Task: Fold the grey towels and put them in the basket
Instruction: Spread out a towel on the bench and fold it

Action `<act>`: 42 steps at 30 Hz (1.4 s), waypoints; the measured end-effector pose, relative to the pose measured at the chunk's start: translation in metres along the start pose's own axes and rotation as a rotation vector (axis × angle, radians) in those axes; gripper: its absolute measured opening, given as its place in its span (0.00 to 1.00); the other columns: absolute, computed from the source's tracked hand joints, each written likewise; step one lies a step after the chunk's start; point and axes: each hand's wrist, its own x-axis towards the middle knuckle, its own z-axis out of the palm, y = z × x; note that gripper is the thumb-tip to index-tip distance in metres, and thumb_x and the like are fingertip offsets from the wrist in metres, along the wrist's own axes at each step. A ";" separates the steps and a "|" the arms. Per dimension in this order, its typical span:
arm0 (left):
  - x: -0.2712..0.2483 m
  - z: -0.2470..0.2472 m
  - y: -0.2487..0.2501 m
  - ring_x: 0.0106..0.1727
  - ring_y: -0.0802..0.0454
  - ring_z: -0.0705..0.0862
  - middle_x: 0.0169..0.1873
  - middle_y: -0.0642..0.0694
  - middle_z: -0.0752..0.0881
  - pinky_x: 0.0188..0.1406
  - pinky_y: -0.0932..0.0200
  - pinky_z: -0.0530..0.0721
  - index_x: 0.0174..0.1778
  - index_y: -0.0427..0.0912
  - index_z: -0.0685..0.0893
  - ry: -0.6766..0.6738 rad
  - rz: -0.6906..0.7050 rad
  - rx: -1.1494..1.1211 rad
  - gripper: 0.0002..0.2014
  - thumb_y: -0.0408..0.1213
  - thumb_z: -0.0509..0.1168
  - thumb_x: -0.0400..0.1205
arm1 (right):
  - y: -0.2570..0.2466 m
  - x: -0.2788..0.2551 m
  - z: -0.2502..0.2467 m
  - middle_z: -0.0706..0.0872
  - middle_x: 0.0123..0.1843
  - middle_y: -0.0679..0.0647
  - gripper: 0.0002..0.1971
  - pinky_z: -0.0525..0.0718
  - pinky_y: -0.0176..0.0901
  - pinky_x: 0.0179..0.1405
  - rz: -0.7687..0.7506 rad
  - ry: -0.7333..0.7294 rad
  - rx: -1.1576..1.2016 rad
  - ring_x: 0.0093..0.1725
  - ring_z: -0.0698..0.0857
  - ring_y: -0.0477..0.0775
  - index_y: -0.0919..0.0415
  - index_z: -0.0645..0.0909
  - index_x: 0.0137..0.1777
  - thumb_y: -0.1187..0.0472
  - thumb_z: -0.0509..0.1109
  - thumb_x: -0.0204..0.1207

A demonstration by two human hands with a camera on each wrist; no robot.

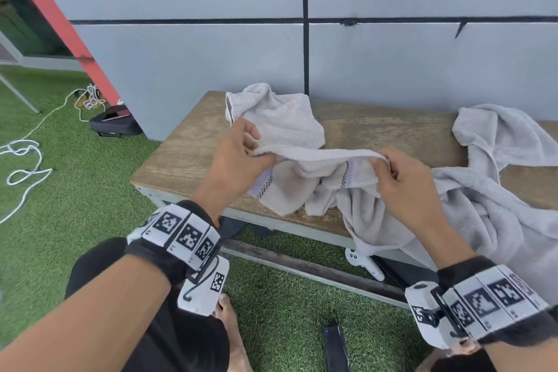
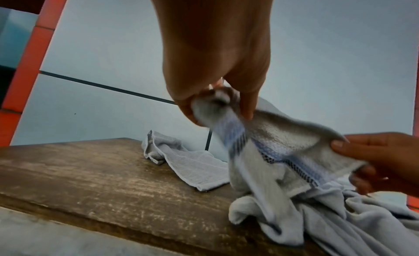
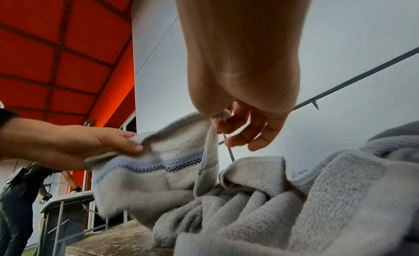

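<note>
A small grey towel with a blue and black checked band hangs between my two hands above the wooden bench. My left hand pinches its left end. My right hand pinches the right end between thumb and forefinger, the other fingers loosely spread. Its lower part sags onto the bench. A second grey towel lies crumpled behind it. A larger grey towel sprawls over the bench's right side and hangs off the front edge. No basket is in view.
The bench stands against a grey panelled wall on green artificial turf. White cables and a black case lie on the turf at left. A white controller lies under the bench. Another person stands far left in the right wrist view.
</note>
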 end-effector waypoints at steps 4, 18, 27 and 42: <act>-0.015 0.009 -0.008 0.44 0.55 0.80 0.52 0.46 0.82 0.43 0.60 0.82 0.53 0.51 0.79 -0.080 0.083 0.115 0.18 0.37 0.79 0.74 | -0.017 -0.005 0.002 0.81 0.31 0.42 0.06 0.71 0.29 0.32 -0.088 -0.035 0.112 0.33 0.79 0.40 0.50 0.83 0.49 0.55 0.65 0.87; -0.038 0.042 -0.002 0.36 0.56 0.83 0.32 0.54 0.86 0.37 0.56 0.81 0.44 0.44 0.89 -0.167 0.372 0.237 0.07 0.38 0.67 0.84 | -0.048 -0.016 0.000 0.78 0.33 0.58 0.03 0.73 0.39 0.36 -0.324 -0.086 0.302 0.32 0.75 0.53 0.59 0.89 0.44 0.61 0.76 0.80; -0.011 -0.003 0.003 0.24 0.61 0.71 0.23 0.52 0.77 0.26 0.68 0.68 0.35 0.44 0.83 -0.259 0.204 0.241 0.13 0.38 0.66 0.87 | -0.045 -0.003 -0.061 0.80 0.32 0.47 0.05 0.74 0.38 0.32 -0.123 0.062 0.367 0.30 0.74 0.51 0.46 0.85 0.42 0.55 0.74 0.80; 0.013 0.053 0.003 0.34 0.55 0.74 0.33 0.40 0.79 0.35 0.66 0.73 0.37 0.38 0.90 -0.540 0.069 0.106 0.15 0.48 0.74 0.81 | 0.019 -0.021 -0.058 0.83 0.34 0.43 0.15 0.74 0.45 0.47 0.121 -0.345 -0.029 0.42 0.80 0.45 0.45 0.79 0.31 0.51 0.74 0.80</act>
